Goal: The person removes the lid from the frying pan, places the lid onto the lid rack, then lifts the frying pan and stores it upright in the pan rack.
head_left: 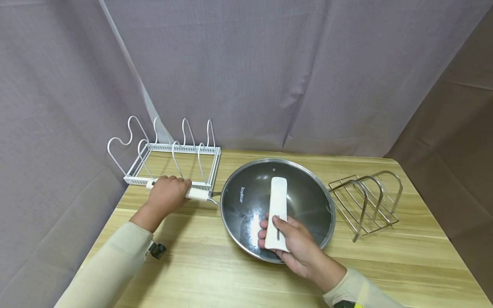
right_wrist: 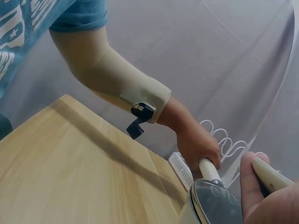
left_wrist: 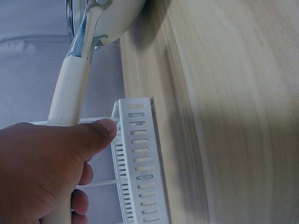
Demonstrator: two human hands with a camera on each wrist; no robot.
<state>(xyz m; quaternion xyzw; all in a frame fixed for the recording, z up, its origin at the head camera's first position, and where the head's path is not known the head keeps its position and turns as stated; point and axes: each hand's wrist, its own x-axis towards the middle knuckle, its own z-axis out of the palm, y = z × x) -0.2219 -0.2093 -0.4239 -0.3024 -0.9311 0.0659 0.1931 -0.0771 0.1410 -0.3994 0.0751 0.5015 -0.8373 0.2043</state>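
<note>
My left hand (head_left: 167, 196) grips the cream handle (head_left: 198, 193) of a wok, its fingers wrapped around it. In the left wrist view the pale outer wall of the wok (left_wrist: 119, 18) shows beyond the handle. A glass lid (head_left: 310, 201) with a metal rim and "Royalstar" lettering covers the wok. On the lid stands a long white lid handle (head_left: 279, 194), which my right hand (head_left: 298, 244) holds from the near side, thumb on top and fingers around its left edge. Whether the wok touches the tabletop cannot be told.
A white pot rack (head_left: 215, 167) with wire dividers stands at the back left, just behind my left hand. At the right, close to the lid, is a metal wire rack (head_left: 362, 201) with arched dividers. Both are on the wooden table (head_left: 215, 265), backed by a grey curtain (head_left: 246, 77).
</note>
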